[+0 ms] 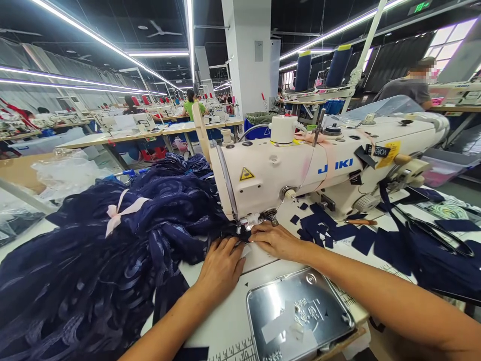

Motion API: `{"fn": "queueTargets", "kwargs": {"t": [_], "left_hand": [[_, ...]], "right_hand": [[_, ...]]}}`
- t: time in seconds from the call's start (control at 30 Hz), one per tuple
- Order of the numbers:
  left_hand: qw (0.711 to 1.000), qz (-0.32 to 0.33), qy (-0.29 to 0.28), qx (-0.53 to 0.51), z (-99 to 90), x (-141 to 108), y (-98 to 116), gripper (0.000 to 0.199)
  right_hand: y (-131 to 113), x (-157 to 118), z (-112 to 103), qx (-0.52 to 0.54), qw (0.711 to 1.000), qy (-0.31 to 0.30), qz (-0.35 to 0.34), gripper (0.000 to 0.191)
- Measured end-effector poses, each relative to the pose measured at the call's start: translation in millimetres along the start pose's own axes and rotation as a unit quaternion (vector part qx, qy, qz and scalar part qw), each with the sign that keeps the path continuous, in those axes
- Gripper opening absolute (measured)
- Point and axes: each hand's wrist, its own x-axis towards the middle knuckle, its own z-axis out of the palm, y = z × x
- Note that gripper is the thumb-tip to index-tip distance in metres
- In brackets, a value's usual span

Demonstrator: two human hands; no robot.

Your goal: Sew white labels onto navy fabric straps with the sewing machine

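A white sewing machine (259,175) stands before me, its needle area partly hidden by my fingers. My left hand (221,263) lies palm down left of the presser foot, fingers stretched out over the edge of the navy fabric (180,230). Close to the needle, my right hand (276,243) has its fingers pressed together; a thin pale edge shows at the tips, but what they pinch is hidden. The navy fabric runs from a large gathered heap on the left toward the presser foot. A pale pink strip (122,213) is tied round part of the heap.
A shiny metal tin lid (300,311) lies in front of the machine. Cut navy pieces (364,240) and an orange-handled tool (361,221) lie at its right. Dark thread cones (338,67) stand behind. A co-worker (406,87) sits at the back right.
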Motion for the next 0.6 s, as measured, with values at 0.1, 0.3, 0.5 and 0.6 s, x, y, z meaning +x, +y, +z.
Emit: {"fn": "queueTargets", "kwargs": {"t": [0.1, 0.3, 0.5, 0.6], "left_hand": [[1.000, -0.008, -0.003, 0.018, -0.4, 0.6, 1.2, 0.026], [0.999, -0.017, -0.014, 0.027, 1.8, 0.6, 1.8, 0.028], [0.999, 0.012, 0.043, 0.009, 2.0, -1.1, -3.0, 0.024], [0.992, 0.050, 0.112, 0.036, -2.9, 3.8, -6.7, 0.023]], "right_hand": [[1.0, -0.8, 1.5, 0.016, 1.000, 0.018, 0.000, 0.022], [1.1, -1.1, 0.8, 0.004, 1.000, 0.019, -0.012, 0.024], [-2.5, -0.4, -1.2, -0.073, 0.997, -0.007, -0.033, 0.023], [-2.6, 0.2, -1.6, -0.066, 0.997, -0.021, -0.018, 0.024]]}}
